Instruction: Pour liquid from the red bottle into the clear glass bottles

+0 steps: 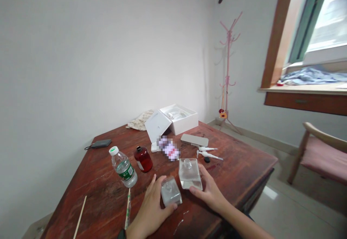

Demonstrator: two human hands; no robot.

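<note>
My left hand (153, 206) is closed around a small clear square bottle (170, 191) near the table's front edge. Just right of it, my right hand (208, 190) grips a second, larger clear bottle (189, 174) by its right side. Both bottles are uncapped, their necks showing on top. Behind the right bottle lie two white pump heads (210, 155) and a small black cap (207, 159). A dark red bottle (143, 159) without a cap stands behind my left hand. Left of that stands a water bottle (123, 168) with a white cap and green label.
A white box (185, 123) with its lid leaning on it is at the back of the wooden table (103, 181). A grey flat case (194, 140), a dark pouch (101, 143), a chopstick (80, 217) and a wrapped stick (128, 208) lie around. A chair (322, 156) is at the right.
</note>
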